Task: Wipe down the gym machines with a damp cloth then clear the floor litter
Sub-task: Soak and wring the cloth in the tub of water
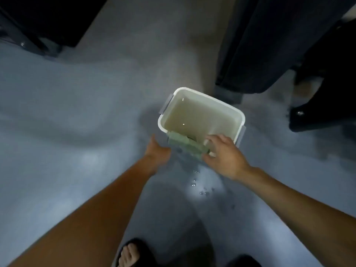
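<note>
A white rectangular tub (210,102) of cloudy water stands on the grey floor. A pale green cloth (183,144) hangs over the tub's near rim. My right hand (224,156) is at the cloth's right end, fingers spread and slightly bent over the rim; the thumb touches the cloth's lower edge. My left hand (157,151) reaches toward the cloth's left side with fingers extended; its fingertips lie at the cloth's edge, and contact is unclear.
Dark gym machine frames stand at the back left (44,26) and the right (289,54), with a black base foot (317,116) near the tub. Water drops (200,187) lie on the floor below the tub. My sandalled foot (131,253) shows at the bottom.
</note>
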